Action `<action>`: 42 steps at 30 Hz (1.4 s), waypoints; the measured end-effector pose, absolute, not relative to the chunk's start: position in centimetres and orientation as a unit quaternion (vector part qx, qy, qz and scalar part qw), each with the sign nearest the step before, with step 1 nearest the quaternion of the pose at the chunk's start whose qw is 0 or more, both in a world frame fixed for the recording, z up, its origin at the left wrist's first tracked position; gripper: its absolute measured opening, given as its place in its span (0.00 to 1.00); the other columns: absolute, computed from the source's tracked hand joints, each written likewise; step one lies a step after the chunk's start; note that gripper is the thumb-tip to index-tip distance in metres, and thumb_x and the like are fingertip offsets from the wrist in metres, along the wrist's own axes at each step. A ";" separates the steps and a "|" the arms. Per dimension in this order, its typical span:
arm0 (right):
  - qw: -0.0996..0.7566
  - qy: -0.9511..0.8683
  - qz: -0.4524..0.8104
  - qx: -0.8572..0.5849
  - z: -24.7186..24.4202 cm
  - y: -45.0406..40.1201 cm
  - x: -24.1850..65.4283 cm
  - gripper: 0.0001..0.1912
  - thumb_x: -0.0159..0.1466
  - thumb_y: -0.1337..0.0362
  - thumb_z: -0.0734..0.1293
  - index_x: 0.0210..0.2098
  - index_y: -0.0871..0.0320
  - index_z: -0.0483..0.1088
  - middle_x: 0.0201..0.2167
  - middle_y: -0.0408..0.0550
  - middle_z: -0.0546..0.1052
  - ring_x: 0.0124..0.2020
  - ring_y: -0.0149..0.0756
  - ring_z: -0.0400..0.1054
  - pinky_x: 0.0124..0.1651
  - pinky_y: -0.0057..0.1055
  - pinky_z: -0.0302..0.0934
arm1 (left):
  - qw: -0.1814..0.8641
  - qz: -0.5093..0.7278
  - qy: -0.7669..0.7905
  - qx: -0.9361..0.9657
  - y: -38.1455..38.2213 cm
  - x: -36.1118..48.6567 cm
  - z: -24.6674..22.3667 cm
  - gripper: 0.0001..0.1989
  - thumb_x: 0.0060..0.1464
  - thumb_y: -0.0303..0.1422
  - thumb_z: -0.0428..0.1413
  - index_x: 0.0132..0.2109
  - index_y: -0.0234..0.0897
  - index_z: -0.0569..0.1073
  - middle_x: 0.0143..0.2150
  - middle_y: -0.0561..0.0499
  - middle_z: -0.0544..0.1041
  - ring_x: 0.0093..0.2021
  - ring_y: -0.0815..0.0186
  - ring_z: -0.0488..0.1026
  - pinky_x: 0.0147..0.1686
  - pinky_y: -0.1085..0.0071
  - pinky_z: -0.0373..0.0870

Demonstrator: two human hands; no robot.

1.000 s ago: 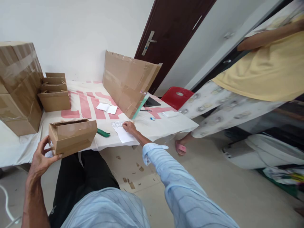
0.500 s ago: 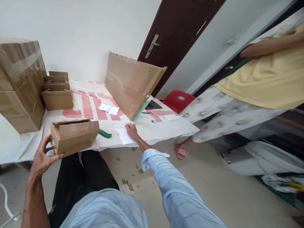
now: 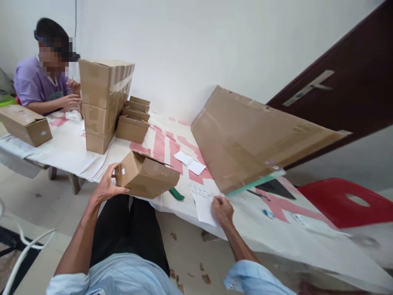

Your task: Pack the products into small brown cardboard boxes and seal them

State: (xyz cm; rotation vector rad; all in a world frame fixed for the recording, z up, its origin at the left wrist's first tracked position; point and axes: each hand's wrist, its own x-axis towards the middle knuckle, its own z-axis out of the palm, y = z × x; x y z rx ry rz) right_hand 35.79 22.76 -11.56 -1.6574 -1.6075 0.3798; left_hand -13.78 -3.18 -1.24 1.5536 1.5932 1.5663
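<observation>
Box (image 3: 147, 178) was at the near edge of the surface (image 3: 248, 221), held at one end by the spread fingers of the left hand (image 3: 107, 186); its white label (image 3: 123, 170) was too small to read. Fingers of the right hand (image 3: 223, 211) were bunched on a sheet (image 3: 202, 208), their grip indeterminable; its marks (image 3: 199, 191) and the pink print (image 3: 158, 144) were illegible.

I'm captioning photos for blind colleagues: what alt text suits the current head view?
A person's left hand holds a cardboard box at the near edge of a covered table, while the right hand is at the edge of a white sheet. Beyond are stacked boxes and a cardboard panel; another person in purple is at upper left.
</observation>
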 end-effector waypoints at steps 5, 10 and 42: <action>0.392 -0.625 0.146 -0.659 -12.1 22.2 36.0 0.15 0.53 0.48 0.62 0.30 0.52 0.68 0.30 0.51 0.77 0.36 0.47 0.69 0.43 0.43 0.66 | 0.179 0.568 0.563 0.573 -3.2 -13.0 -1.7 0.47 0.39 0.38 0.78 0.67 0.43 0.72 0.71 0.37 0.69 0.69 0.43 0.70 0.59 0.51 0.77; 0.405 -0.622 0.140 -0.656 -12.3 21.9 35.7 0.18 0.51 0.47 0.61 0.32 0.52 0.68 0.32 0.52 0.77 0.38 0.49 0.70 0.46 0.46 0.67 | 0.156 0.579 0.557 0.574 -3.1 -12.7 -2.2 0.42 0.42 0.39 0.78 0.65 0.43 0.75 0.73 0.36 0.68 0.72 0.42 0.68 0.64 0.48 0.73; 0.319 -0.833 0.131 -0.432 -5.8 17.6 24.5 0.24 0.70 0.42 0.62 0.42 0.55 0.77 0.43 0.58 0.79 0.40 0.47 0.74 0.46 0.44 0.71 | 0.295 0.597 0.544 0.511 -3.5 -15.8 0.1 0.31 0.55 0.53 0.66 0.60 0.43 0.73 0.68 0.42 0.74 0.72 0.43 0.69 0.66 0.48 0.69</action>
